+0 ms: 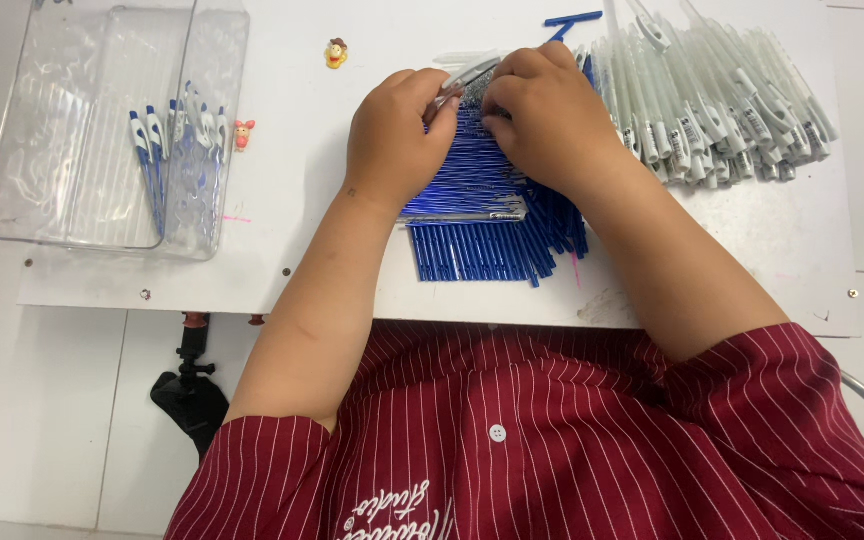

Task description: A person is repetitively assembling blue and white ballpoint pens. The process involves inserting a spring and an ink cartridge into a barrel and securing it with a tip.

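Surface: white bench (282,230) with a screwed-down board, seen from above; white floor below its near edge.
Left hand: the left hand (397,135) is curled knuckles-up over the far end of the blue refill pile, fingertips pinched on a clear pen barrel.
Right hand: the right hand (542,115) is closed the same way, pinching the other end of that barrel; the two hands almost touch.
Clear pen barrel: the clear pen barrel (467,78) lies slantwise between the fingertips, long axis running left-near to right-far, mostly hidden by the fingers.
Blue refill pile: the blue refill pile (487,235) sits directly beneath and nearer than both hands, its sticks running mostly near-to-far, some crosswise on top.
Empty barrel heap: the heap of clear barrels (722,100) lies just right of the right hand, the nearer hand to it.
Tray: the clear plastic tray (62,120) stands well left, closer to the left hand, holding a few finished blue-and-white pens (157,150).
Small items: two tiny figurines (336,53) rest on the bench between tray and hands.
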